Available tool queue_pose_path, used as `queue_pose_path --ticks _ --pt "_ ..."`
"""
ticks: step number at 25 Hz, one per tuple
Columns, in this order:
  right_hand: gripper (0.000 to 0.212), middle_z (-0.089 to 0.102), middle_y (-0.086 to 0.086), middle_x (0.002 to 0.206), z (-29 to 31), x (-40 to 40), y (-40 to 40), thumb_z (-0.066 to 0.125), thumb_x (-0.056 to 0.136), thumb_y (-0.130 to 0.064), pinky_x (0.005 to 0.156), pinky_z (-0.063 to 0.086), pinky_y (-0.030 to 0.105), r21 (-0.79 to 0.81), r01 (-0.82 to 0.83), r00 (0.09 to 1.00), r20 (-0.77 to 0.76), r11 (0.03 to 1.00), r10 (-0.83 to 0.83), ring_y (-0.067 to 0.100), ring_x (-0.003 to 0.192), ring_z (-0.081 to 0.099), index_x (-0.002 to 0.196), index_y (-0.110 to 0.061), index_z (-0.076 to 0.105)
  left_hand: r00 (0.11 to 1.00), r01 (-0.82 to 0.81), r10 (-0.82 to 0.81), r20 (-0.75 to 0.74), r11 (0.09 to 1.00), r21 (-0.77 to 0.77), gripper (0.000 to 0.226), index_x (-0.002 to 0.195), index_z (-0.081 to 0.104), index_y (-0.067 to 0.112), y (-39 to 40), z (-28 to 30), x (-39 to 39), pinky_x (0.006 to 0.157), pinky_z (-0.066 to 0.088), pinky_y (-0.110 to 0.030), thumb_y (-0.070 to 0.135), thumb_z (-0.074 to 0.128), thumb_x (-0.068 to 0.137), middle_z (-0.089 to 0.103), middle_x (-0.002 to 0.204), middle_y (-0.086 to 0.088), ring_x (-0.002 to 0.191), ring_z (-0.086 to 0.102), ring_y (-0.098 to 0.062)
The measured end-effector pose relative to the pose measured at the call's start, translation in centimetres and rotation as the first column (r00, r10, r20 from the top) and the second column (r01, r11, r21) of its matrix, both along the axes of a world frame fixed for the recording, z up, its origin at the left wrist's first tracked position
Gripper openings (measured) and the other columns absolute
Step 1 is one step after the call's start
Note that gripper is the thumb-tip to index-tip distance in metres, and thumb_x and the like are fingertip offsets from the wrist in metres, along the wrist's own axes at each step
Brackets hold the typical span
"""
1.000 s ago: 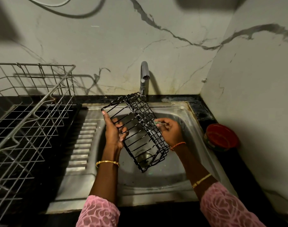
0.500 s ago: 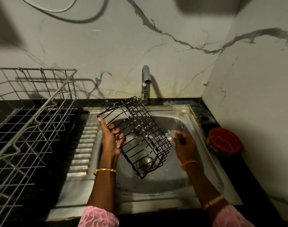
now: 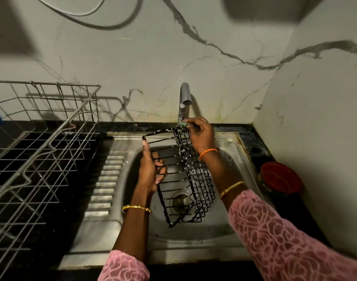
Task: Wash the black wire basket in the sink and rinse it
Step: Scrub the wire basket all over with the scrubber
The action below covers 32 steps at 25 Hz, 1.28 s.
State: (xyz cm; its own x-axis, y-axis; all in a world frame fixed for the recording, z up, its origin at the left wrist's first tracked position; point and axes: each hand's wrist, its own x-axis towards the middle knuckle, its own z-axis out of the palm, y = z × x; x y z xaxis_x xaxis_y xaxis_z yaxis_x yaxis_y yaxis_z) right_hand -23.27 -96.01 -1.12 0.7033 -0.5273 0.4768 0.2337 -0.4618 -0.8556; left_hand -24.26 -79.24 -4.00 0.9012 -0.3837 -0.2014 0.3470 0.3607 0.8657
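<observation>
Head view, looking down into a steel sink point(image 3: 195, 240). Black wire basket point(image 3: 185, 179) held tilted over the bowl, one end up near the tap point(image 3: 183, 98), the other end low, just above the drain point(image 3: 182, 201). White suds along the upper wires and the long side nearest the right arm. Left hand point(image 3: 151, 171) gripping the basket's left side, thumb up along the rim, fingers curled through the wires. Right hand point(image 3: 200, 134) at the top corner of the basket, just below the spout, fingers pinching a small greenish scrubber point(image 3: 183, 124) against the wire; too small and blurred to tell more of it. No water visible from the spout. Gold bangle point(image 3: 136, 208) on the left wrist, orange thread point(image 3: 208, 154) on the right wrist, a second gold bangle further down that arm, pink patterned sleeves point(image 3: 285, 240) on both. Ribbed drainboard point(image 3: 106, 179) left of the bowl. Large steel dish rack point(image 3: 41, 149) on the dark counter to the left, well apart from the basket. Red round container point(image 3: 280, 178) on the counter right of the sink, close to the side wall. White marble-veined wall point(image 3: 193, 57) behind, a cable looping across its top.
</observation>
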Motion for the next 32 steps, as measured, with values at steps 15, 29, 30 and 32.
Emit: queue_pose_path --ticks 15,29,30,32 --pt "0.019 0.064 0.012 0.108 -5.2 -6.6 0.5 0.055 0.088 -0.001 0.076 0.052 0.022 0.121 0.159 0.953 -0.279 0.980 -0.120 0.016 0.093 0.060 0.105 -0.003 0.063 0.986 -0.085 0.069 -0.151 0.990 -0.108 0.054 0.061 0.032 0.025 1.0 -1.7 0.4 0.033 0.009 -0.007 0.074 0.031 0.085 0.028 0.044 0.009 0.025 0.018 -0.005" --pt "0.012 0.065 0.012 0.093 -10.4 -10.0 0.4 0.054 0.090 -0.006 0.077 0.053 0.033 -0.016 0.168 0.915 -0.369 0.986 -0.162 0.021 0.086 0.061 0.093 -0.006 0.066 0.988 -0.137 0.129 -0.089 0.986 -0.096 0.055 0.063 0.031 0.024 2.2 -1.1 0.9 0.031 0.013 -0.007 0.074 0.027 0.086 0.027 0.044 0.009 0.026 0.019 -0.005" --pt "0.013 0.065 0.013 0.097 -9.6 -9.1 0.4 0.053 0.091 -0.007 0.080 0.053 0.034 -0.019 0.157 0.919 -0.362 0.987 -0.153 0.022 0.089 0.061 0.096 -0.003 0.064 0.990 -0.123 0.115 -0.087 0.988 -0.096 0.054 0.063 0.032 0.025 2.0 -1.3 0.8 0.031 0.013 -0.007 0.074 0.029 0.085 0.027 0.044 0.009 0.026 0.019 -0.006" --pt "0.017 0.063 0.010 0.105 -7.0 -6.9 0.7 0.052 0.090 -0.004 0.085 0.051 0.029 0.052 0.128 0.940 -0.324 0.990 -0.105 0.017 0.095 0.059 0.104 -0.001 0.061 0.994 -0.094 0.089 -0.069 0.992 -0.084 0.054 0.063 0.033 0.026 1.6 -1.4 0.6 0.032 0.013 -0.009 0.077 0.033 0.080 0.027 0.046 0.009 0.027 0.019 -0.006"
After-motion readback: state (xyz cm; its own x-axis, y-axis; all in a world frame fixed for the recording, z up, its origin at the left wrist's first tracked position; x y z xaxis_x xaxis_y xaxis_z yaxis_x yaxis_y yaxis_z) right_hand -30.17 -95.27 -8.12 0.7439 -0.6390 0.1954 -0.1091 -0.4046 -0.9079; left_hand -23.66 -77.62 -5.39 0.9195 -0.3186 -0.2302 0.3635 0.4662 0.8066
